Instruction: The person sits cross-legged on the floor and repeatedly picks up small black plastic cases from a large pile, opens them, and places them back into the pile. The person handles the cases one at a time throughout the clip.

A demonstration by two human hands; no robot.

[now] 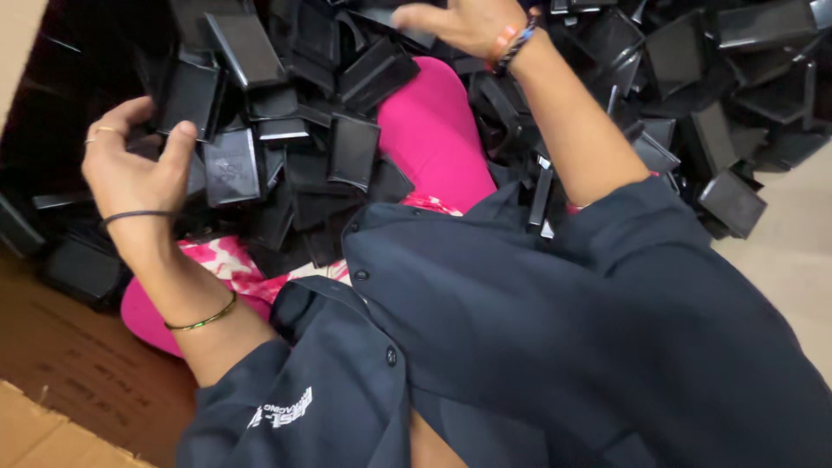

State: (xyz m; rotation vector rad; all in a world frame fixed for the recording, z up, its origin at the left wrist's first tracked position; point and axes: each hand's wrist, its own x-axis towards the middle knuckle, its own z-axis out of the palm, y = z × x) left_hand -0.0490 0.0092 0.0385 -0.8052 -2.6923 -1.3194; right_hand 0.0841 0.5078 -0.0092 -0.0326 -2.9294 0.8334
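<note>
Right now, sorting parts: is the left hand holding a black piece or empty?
Holding: the left hand pinches a black piece between thumb and fingers.

Black plastic pieces (pixel 351 149) (heaped) on floor (pixel 793 251)

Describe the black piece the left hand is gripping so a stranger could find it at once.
Start at the heap of black plastic pieces over the pink legs. At its left edge, the left hand pinches one flat rectangular piece, the only one held between thumb and fingers.

The black clips (pixel 351 149) look like smooth, slightly glossy plastic. The cardboard box (pixel 78 364) is matt brown. The dark shirt (pixel 555 329) is soft cloth.
</note>
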